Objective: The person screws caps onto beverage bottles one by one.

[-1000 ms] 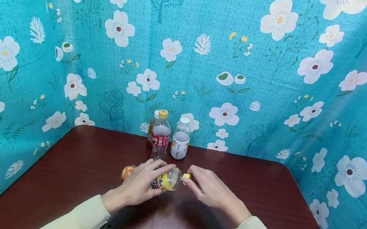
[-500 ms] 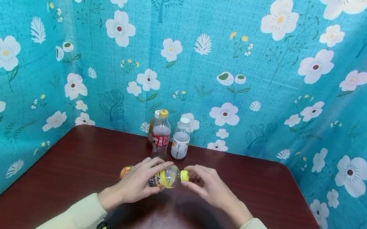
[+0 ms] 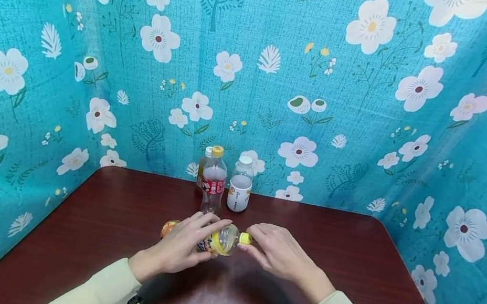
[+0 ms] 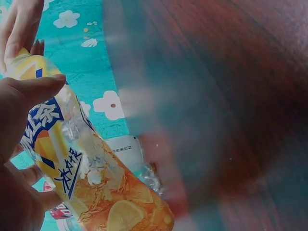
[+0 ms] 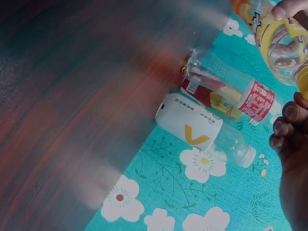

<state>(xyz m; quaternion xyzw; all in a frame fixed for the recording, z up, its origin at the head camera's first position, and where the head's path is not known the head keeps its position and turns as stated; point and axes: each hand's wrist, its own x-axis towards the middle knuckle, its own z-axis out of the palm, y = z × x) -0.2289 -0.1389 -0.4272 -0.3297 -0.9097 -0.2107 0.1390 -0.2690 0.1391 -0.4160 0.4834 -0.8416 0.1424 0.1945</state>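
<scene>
A clear plastic drink bottle (image 3: pixel 226 239) with a yellow label and orange printed base lies nearly level above the table, its neck to the right. My left hand (image 3: pixel 181 240) grips it round the body; in the left wrist view the thumb lies across the label (image 4: pixel 45 118). At the neck sits a yellow cap (image 3: pixel 245 238), which my right hand (image 3: pixel 282 251) pinches between thumb and fingers. The right wrist view shows that cap (image 5: pixel 303 79) by the curled fingertips. Whether the cap is loose on the neck, I cannot tell.
Behind the hands stand a red-labelled bottle (image 3: pixel 213 185) with a yellow cap, a white-labelled bottle (image 3: pixel 239 193) and a partly hidden white-capped bottle (image 3: pixel 202 164). They are on the dark red table (image 3: pixel 129 208), near its back edge. A blue flowered curtain (image 3: pixel 250 110) surrounds it.
The right fingers loosened round the cap half a second ago, showing more of it, and have closed on it again. The bottle has shifted slightly down; the left hand keeps its grip.
</scene>
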